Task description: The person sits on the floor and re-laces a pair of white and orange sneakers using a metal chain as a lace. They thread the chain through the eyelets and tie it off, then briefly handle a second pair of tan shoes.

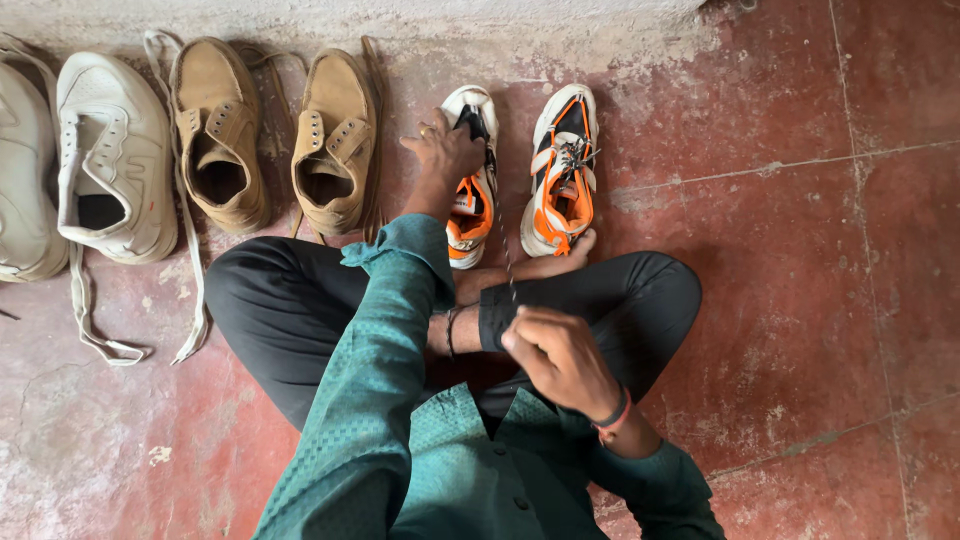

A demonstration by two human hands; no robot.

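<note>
The person is sitting cross-legged on a worn red cement floor (800, 300), and the left hand (447, 148) is pressing down on the front of a white, black and orange mesh sneaker (470, 180), fingers curled over the tongue area and clamped on the shoe's upper. The right hand (560, 355) is sitting much nearer the body, closed with thumb and fingers pinched together on a thin dark shoelace (507, 262), which is running taut from that pinch up and away to the sneaker under the left hand. So the lace is lying along a line nearly straight ahead of the person, and the sneaker's long axis is pointing the same way, toe toward the wall and heel toward the knees. The left hand is the one on the shoe; the right is holding only the lace end, well apart from the shoe.

Just beside it on the right is standing the matching orange, black and white sneaker (562, 170), its laces bunched at the top. Further left, a pair of tan suede shoes (270, 140) with loose laces is lined up, then white leather sneakers (100, 150) with trailing white laces. All are resting against the foot of a pale rough plaster wall (400, 20)
</note>
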